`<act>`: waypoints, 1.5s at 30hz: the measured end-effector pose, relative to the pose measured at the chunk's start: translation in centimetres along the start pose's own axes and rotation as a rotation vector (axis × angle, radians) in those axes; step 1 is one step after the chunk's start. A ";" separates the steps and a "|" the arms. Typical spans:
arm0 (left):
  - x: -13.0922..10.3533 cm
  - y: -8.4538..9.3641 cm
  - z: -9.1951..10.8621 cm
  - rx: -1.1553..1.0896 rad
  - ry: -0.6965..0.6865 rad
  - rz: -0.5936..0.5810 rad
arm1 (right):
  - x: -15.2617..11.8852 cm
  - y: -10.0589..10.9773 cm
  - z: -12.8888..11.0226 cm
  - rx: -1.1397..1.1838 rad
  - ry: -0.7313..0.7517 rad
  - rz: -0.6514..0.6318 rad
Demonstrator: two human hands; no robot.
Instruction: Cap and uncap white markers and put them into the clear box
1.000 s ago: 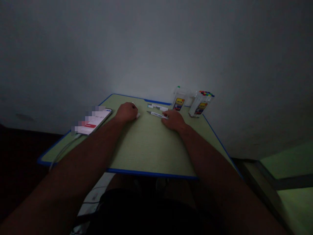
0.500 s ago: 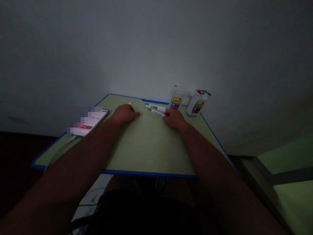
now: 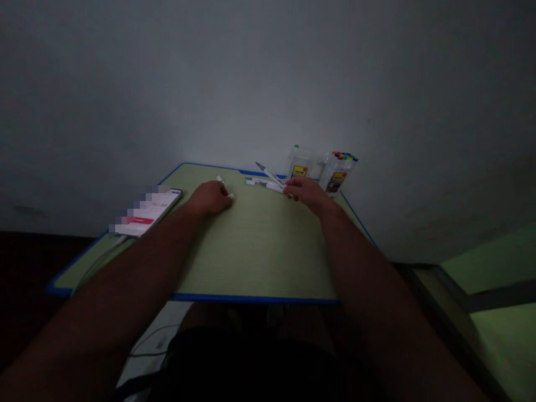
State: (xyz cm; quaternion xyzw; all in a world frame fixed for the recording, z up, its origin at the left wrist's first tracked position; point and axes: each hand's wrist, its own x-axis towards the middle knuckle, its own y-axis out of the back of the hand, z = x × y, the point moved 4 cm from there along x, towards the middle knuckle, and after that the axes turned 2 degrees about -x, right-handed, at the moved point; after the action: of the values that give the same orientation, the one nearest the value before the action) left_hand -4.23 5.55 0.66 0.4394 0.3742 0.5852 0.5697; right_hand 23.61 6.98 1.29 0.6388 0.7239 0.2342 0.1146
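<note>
My right hand (image 3: pixel 309 191) pinches an uncapped white marker (image 3: pixel 271 175) near its rear end. The dark tip points up and to the left, raised off the table. Just beneath it, other white markers (image 3: pixel 272 188) lie on the tabletop, at least one with its dark tip bare. My left hand (image 3: pixel 209 197) is closed at the left, with a small white marker cap (image 3: pixel 230 196) between thumb and fingers. Right behind that hand, another white cap (image 3: pixel 220 178) rests on the table, partly hidden by the knuckles.
At the back right of the blue-edged table (image 3: pixel 255 251) stand two clear marker cases: one (image 3: pixel 299 170) with a green-capped marker, one (image 3: pixel 337 177) full of coloured caps. A phone (image 3: pixel 148 212) with a cable (image 3: pixel 98 262) lies at the left. A wall rises behind.
My right hand has lifted the marker off the table, swinging its tip upward. The white cap in my left hand's fingers has come into view. The camera view has shifted slightly.
</note>
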 end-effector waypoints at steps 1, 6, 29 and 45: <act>0.1 0.0 0.0 -0.017 -0.007 0.017 | 0.0 0.0 0.0 0.008 -0.003 0.002; 0.3 0.2 -0.1 -0.117 -0.011 0.118 | 0.0 -0.4 0.1 0.056 -0.031 -0.003; 0.3 -0.2 0.0 -1.123 0.118 0.227 | -0.7 -0.7 -1.1 0.065 0.058 0.033; 0.3 -0.5 0.4 -1.171 0.069 0.201 | -0.8 -0.8 -1.2 0.044 0.065 0.041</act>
State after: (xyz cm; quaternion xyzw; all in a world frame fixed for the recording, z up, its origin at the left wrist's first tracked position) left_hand -3.65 5.82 0.38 0.0658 -0.0361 0.7591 0.6466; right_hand 22.49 5.93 1.83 0.6478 0.7190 0.2413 0.0722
